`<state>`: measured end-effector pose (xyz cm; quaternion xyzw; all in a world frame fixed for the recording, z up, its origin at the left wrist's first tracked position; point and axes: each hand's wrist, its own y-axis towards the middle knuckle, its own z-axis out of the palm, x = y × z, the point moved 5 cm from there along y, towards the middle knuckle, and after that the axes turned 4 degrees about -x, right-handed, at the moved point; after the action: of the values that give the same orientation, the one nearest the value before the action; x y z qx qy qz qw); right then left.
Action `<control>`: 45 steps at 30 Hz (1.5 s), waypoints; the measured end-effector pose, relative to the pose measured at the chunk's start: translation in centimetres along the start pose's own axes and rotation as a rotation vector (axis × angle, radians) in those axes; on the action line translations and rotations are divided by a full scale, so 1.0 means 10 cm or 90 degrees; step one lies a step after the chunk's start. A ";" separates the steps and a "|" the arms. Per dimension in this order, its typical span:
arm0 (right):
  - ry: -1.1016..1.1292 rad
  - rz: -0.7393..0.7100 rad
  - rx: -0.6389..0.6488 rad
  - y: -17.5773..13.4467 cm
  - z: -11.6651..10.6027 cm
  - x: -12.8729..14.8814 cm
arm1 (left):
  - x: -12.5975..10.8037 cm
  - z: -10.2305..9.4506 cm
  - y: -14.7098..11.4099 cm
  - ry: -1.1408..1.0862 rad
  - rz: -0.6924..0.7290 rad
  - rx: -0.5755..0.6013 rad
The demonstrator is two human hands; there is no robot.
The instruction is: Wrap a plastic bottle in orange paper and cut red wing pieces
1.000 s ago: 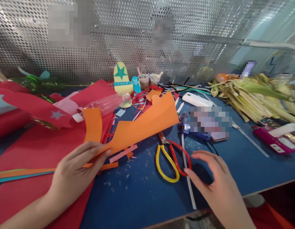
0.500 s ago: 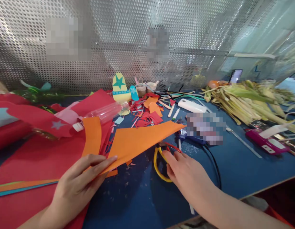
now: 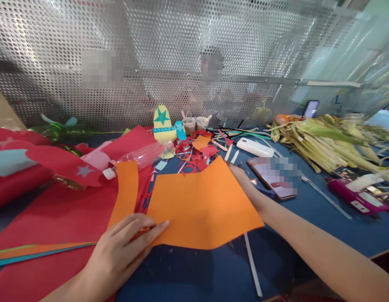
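Note:
My left hand [image 3: 131, 235] grips the left edge of a large orange paper sheet [image 3: 200, 205], thumb below and fingers on top. The sheet is raised over the table, its broad face toward me and its right part bent. My right hand [image 3: 244, 182] reaches behind the sheet's right side; its fingers are hidden, so what they hold cannot be seen. Beside that hand lies a dark blue tool [image 3: 268, 193], mostly covered by the forearm. A curved orange strip [image 3: 126, 188] stands just beyond my left hand. No scissors show now.
Red paper [image 3: 71, 218] covers the left of the blue table [image 3: 188, 277], with a clear plastic bottle [image 3: 140, 153] on it. Paper scraps [image 3: 197, 157] lie behind the orange sheet. A phone [image 3: 271, 176], a white device [image 3: 255, 147], a magenta device [image 3: 354, 195] and corn husks [image 3: 323, 138] are at right.
The orange sheet has turned to face me more broadly. My right hand, at the yellow-and-red-handled scissors before, has moved forward behind the sheet. The scissors have gone from sight.

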<state>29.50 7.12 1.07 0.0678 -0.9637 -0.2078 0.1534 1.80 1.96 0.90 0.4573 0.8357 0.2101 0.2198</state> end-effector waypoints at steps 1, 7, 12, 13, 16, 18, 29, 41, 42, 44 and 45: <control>-0.001 -0.013 0.023 0.02 0.00 0.01 | 0.00 0.01 0.00 0.007 0.005 0.003; -0.056 -0.011 0.057 0.05 -0.16 -0.07 | -0.02 0.04 0.01 0.018 0.041 0.014; -0.081 0.019 -0.078 -0.30 -0.66 -0.07 | -0.09 0.07 0.00 0.046 0.106 0.028; -0.037 -0.017 -0.107 -0.42 -0.75 0.00 | -0.11 0.09 -0.01 0.047 0.128 0.034; 0.102 -0.139 0.009 -0.80 -0.70 0.22 | -0.17 0.14 -0.01 0.032 0.163 0.059; 0.113 -0.167 0.082 -1.01 -0.57 0.30 | -0.20 0.14 0.01 0.017 0.153 0.071; 0.110 -0.199 0.008 -1.18 -0.38 0.30 | -0.13 0.09 0.13 -0.156 0.050 0.118; -0.003 -0.028 -0.020 -1.14 -0.38 0.17 | 0.07 0.19 0.08 -0.126 -0.149 0.098; -0.009 -0.020 -0.021 -1.12 -0.37 0.16 | 0.09 0.20 0.06 -0.119 -0.156 0.100; -0.019 0.002 -0.025 -1.10 -0.35 0.14 | 0.11 0.22 0.03 -0.109 -0.171 0.102; -0.022 0.015 -0.023 -1.09 -0.34 0.14 | 0.12 0.22 0.03 -0.103 -0.177 0.099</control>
<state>30.06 -4.26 -0.18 0.0502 -0.9630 -0.2246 0.1405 2.62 3.40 -0.92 0.3688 0.8841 0.0748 0.2772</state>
